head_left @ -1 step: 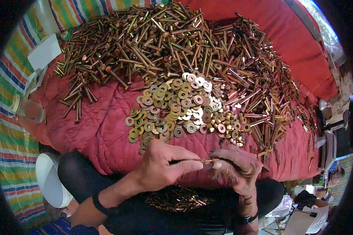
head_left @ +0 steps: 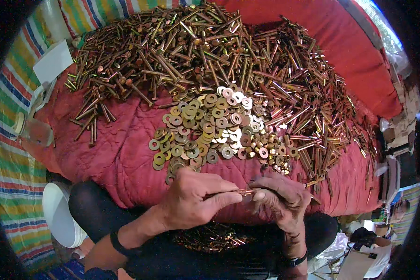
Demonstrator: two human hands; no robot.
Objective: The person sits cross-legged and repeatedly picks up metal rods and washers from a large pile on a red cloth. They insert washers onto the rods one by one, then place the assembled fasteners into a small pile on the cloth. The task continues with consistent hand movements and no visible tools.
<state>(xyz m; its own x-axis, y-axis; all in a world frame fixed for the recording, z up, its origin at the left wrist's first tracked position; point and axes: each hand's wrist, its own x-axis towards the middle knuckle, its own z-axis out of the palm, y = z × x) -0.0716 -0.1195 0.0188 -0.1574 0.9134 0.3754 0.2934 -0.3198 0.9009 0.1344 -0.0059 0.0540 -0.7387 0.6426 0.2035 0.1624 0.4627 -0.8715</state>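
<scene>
In front of the red quilt, my left hand [head_left: 193,196] pinches a thin copper-coloured metal rod [head_left: 245,192] between thumb and forefinger. Its other end meets the fingertips of my right hand [head_left: 284,198], also closed in a pinch and a little blurred. Most of the rod is hidden by my fingers; it resembles the bolts heaped nearby, but its full form cannot be made out. Just beyond my hands lie a pile of flat brass-coloured washers [head_left: 205,133] and a cluster of small nuts [head_left: 266,142].
A large heap of bolts [head_left: 172,60] covers the back of the red quilt [head_left: 121,154] and stretches down its right side. More metal pieces [head_left: 213,238] lie low between my legs. A white tub [head_left: 60,217] and a clear jar [head_left: 37,130] are at the left.
My left fingertips have shifted very slightly along the rod, and a bit more of it shows between the hands. The piles are unchanged.
</scene>
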